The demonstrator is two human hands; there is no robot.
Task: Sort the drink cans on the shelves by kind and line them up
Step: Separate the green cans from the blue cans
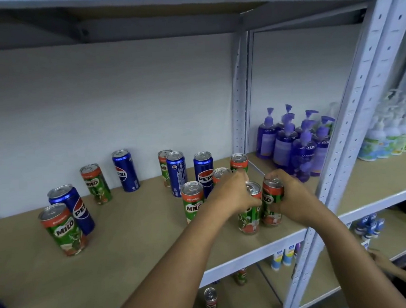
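Observation:
Green-and-red Milo cans and blue Pepsi cans stand mixed on the beige shelf (132, 250). My left hand (233, 195) grips one Milo can (249, 219) near the shelf's right front. Right beside it, touching or nearly so, my right hand (289, 196) grips a second Milo can (272, 204). Another Milo can (192, 201) stands just left of my left hand, with two Pepsi cans (177, 172) (203, 170) behind it. At the far left a Milo can (63, 229) and a Pepsi can (72, 206) stand together; a Milo can (96, 184) and a Pepsi can (125, 170) stand behind.
A grey perforated upright (354, 131) closes the bay on the right. Purple pump bottles (297, 144) stand in the neighbouring bay, with pale bottles (393, 135) further right. More cans (211, 297) stand on the lower shelf. Another person's hand (382, 261) reaches in at lower right.

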